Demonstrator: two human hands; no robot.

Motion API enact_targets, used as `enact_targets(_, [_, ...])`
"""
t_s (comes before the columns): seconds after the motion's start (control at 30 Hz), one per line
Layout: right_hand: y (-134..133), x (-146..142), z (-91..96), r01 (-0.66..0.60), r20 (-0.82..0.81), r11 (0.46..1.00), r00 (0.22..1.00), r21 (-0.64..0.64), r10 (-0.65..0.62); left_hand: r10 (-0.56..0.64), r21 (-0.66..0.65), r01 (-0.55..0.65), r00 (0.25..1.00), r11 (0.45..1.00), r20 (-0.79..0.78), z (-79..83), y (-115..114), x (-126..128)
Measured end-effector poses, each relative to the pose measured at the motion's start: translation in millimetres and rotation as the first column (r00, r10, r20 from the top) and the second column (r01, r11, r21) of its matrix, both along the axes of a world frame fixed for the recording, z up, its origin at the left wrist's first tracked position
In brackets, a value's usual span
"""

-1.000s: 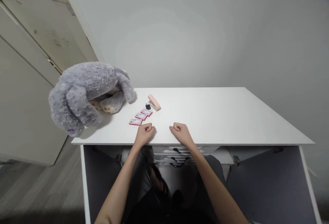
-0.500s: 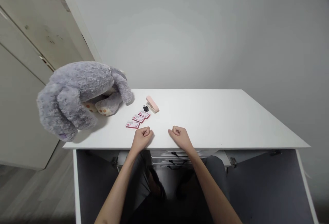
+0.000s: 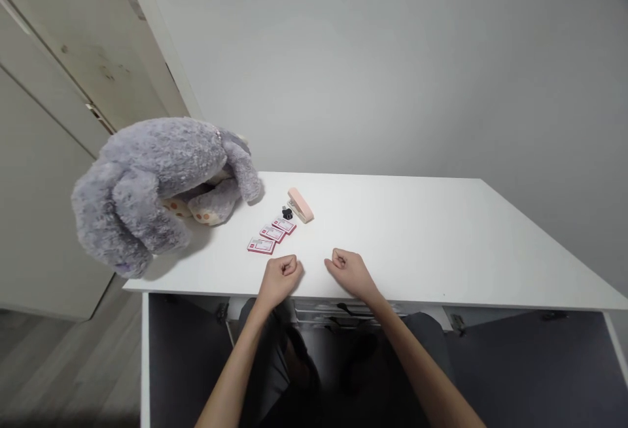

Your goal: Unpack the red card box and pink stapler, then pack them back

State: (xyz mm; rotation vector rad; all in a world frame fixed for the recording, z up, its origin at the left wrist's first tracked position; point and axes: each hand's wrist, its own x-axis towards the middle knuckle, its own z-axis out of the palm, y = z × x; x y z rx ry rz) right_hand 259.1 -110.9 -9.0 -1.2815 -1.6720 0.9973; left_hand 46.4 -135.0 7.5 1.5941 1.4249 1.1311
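Note:
My left hand (image 3: 281,279) rests as a fist near the front edge of the white tabletop, with nothing showing in it. To its right, my right hand (image 3: 350,273) is also curled into a fist on the table. Just beyond my left hand lie three small red-and-white boxes in a slanted row: a near box (image 3: 261,245), a middle box (image 3: 273,234) and a far box (image 3: 284,225). Behind them sits a small black item (image 3: 287,213), too small to make out surely. Beside it stands a pink stapler (image 3: 300,205).
A large grey plush toy (image 3: 167,153) slumps over the table's left end. The white table (image 3: 417,238) backs onto a grey wall (image 3: 373,68). Below the tabletop, cabinet doors (image 3: 534,369) stand open around my legs, with drawers between.
The view has shifted and tilted slightly, so the table and the things on it appear a little lower and further right. Both fists keep their shape and place on the table.

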Motion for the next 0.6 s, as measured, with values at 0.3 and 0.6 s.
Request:
enact_targets(0.3, [58.3, -42.0, 13.6, 0.115, 0.133, 0.991, 0.983, 0.071, -0.124, -0.021, 0.002, 0.021, 1.000, 1.000, -0.007, 1.7, -3.4, -0.3])
enact_targets(0.6, [102.6, -72.4, 19.1, 0.198, 0.477, 0.978, 0.855, 0.066, -0.205, -0.017, 0.001, 0.017, 1.000, 1.000, 0.003, 0.0, -5.8, 0.9])
